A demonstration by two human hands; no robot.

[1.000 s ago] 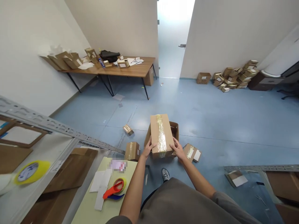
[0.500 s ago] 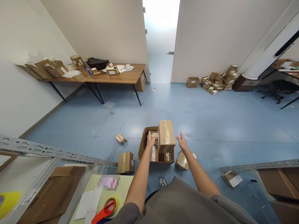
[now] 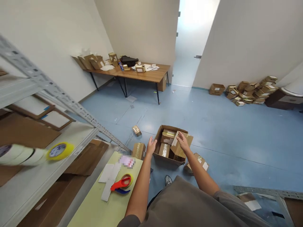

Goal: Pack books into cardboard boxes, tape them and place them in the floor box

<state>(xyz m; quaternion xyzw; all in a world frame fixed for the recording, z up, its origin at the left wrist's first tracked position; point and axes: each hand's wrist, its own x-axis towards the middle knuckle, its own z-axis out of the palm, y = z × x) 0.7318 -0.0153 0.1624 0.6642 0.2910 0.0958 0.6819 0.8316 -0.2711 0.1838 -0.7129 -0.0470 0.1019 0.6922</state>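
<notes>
A large open carton stands on the floor in front of me with several smaller boxes inside. One taped box sits tilted at its right side, partly over the rim. My right hand is at this box's upper face, fingers stretched out; whether it touches is unclear. My left hand is at the carton's left edge, fingers apart, holding nothing. Inside the carton lie a brown box at the back and a taped box in front of it.
Boxes lie on the floor: a small one, one left and one right. A metal shelf and a table with a red tape dispenser are at left. A wooden desk stands behind.
The view has turned left. The taped box has gone from upright to tilted at the carton's right side. My right hand has moved in from beside the box to its face.
</notes>
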